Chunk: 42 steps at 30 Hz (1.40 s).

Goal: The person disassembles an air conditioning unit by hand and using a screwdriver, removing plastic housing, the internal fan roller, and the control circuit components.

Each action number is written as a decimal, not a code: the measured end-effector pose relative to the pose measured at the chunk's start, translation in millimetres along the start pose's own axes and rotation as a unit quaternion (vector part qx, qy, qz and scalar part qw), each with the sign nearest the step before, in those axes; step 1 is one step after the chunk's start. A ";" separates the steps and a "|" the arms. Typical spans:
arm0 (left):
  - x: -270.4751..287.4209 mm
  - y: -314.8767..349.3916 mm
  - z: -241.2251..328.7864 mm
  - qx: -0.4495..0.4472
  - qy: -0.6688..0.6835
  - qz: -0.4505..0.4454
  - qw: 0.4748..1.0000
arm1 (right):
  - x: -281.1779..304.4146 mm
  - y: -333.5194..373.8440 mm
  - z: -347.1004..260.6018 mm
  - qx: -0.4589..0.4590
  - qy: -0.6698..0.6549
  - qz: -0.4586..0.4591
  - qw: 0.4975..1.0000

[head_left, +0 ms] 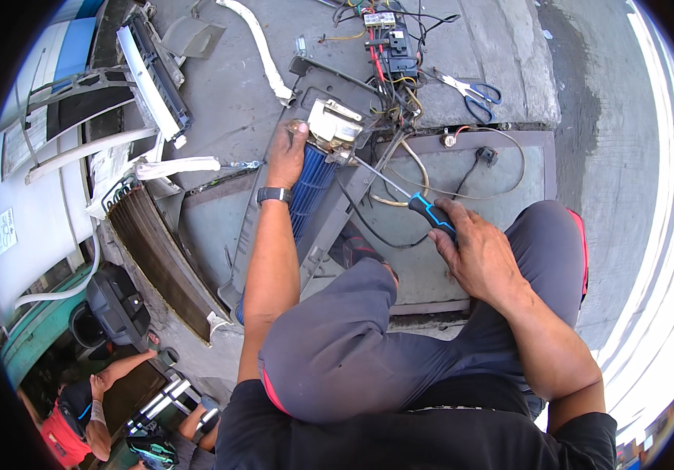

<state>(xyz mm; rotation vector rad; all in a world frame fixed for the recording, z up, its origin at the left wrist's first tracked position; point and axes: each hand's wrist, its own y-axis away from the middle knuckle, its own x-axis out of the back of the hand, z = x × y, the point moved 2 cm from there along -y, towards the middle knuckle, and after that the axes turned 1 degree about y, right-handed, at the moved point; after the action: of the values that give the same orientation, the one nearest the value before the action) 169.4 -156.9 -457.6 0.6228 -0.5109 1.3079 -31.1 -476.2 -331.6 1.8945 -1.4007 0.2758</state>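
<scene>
My right hand (474, 247) is wrapped round the black and blue handle of a screwdriver (425, 208). Its long shaft runs up and left, and the tip meets the lower edge of a whitish motor cover (334, 123). That cover sits at the far end of a blue ribbed blower fan (309, 192), inside a long grey air conditioner chassis (252, 235). My left hand (287, 155) grips the left side of the motor end, thumb on top; its other fingers are mostly hidden. The wrist above it wears a dark watch.
A circuit box (393, 51) with tangled wires lies beyond the chassis. Scissors (474, 95) rest to its right. A plug (487, 157) and cable lie nearby. At left are a finned coil (161, 243) and casing panels (149, 82). Other people (78, 423) are at lower left.
</scene>
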 end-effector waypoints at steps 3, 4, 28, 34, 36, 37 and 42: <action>-0.7 7.3 4.2 0.015 -0.042 0.002 0.999 | -3.4 -0.1 1.0 -0.002 0.008 -0.023 1.000; 0.8 6.7 3.7 0.016 -0.060 0.005 0.998 | -4.2 -0.5 0.9 0.005 0.012 -0.025 1.000; 80.0 -51.3 11.0 -0.237 -0.156 0.126 0.951 | -1.4 -219.0 -142.8 0.240 0.069 -0.015 0.968; 114.4 -157.3 -96.9 -0.093 -0.168 0.250 0.949 | 49.1 -440.6 -135.8 0.126 0.309 0.135 0.933; 94.2 -165.8 -142.6 -0.011 -0.178 0.285 0.942 | 33.2 -481.7 -119.4 0.057 0.372 0.101 0.921; 79.7 -169.6 -154.2 0.005 -0.176 0.308 0.935 | 29.6 -500.1 -113.7 0.018 0.405 0.088 0.910; 63.2 -169.1 -149.5 0.017 -0.140 0.357 0.923 | -3.5 -546.3 -93.1 -0.038 0.405 0.103 0.908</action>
<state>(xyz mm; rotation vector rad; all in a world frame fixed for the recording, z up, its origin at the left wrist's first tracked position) 347.4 -33.8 -547.7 0.6849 -1.0150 1.9287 477.9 -345.8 -507.9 1.3049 -0.9934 0.9717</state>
